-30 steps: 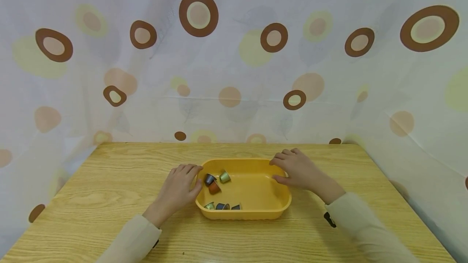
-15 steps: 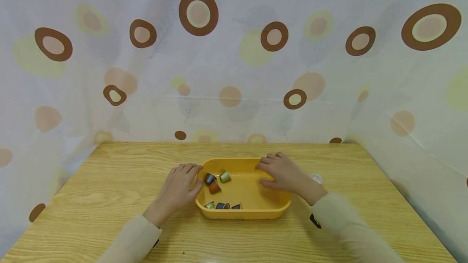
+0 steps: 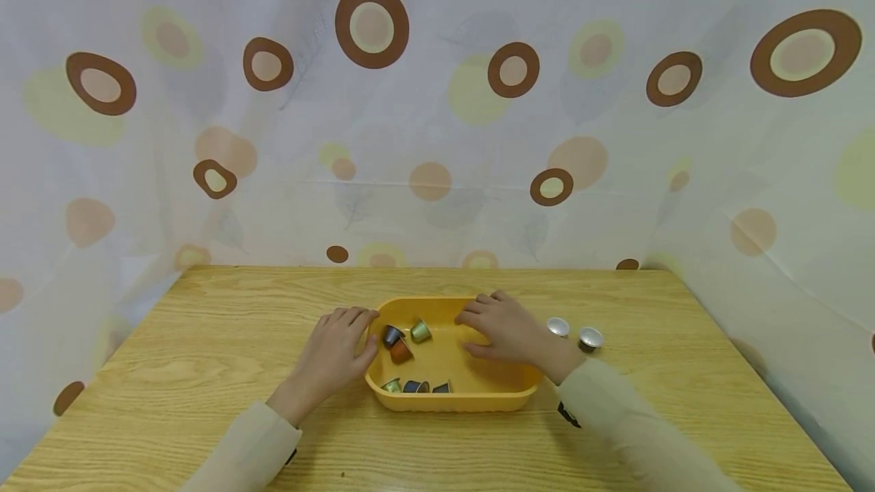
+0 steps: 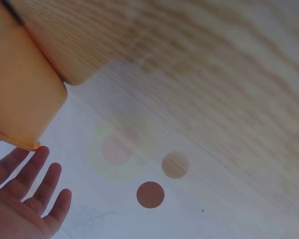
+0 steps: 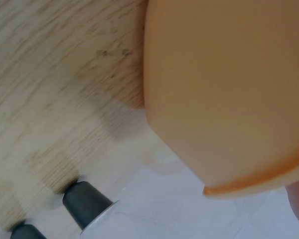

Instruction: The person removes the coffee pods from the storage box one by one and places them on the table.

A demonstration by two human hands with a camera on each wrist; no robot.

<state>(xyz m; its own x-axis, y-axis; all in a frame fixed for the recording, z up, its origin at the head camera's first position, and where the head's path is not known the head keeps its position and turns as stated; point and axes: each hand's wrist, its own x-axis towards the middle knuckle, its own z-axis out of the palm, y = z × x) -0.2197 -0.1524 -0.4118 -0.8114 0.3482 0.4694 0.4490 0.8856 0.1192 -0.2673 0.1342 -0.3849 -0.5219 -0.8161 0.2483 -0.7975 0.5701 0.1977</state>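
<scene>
A yellow plastic tray [image 3: 465, 402] stands on the table. Against its left rim rests my left hand [image 3: 331, 351], fingertips and thumb at the edge; the left wrist view shows the fingers [image 4: 40, 181] spread and fairly straight. My right hand [image 3: 509, 332] hovers over the tray's right half, fingers loosely bent, and I see nothing in it. Inside, toward the left, lie coffee capsules: a dark one [image 3: 393, 335], a brown one [image 3: 400, 351] and a green one [image 3: 420, 331]. Along the near wall are another green capsule [image 3: 392, 386], a dark blue capsule [image 3: 415, 386] and a dark capsule [image 3: 442, 388], partly hidden.
Two dark capsules with silver lids, one nearer the tray [image 3: 557, 326] and one farther right [image 3: 591, 339], stand lid-up on the wooden table [image 3: 205, 370] beyond my right wrist. A patterned sheet [image 3: 437, 135] encloses the table's back and sides.
My right hand has moved left from the tray's right rim to over its inside. Two silver-lidded capsules have come into sight behind the wrist. My left hand has stayed put.
</scene>
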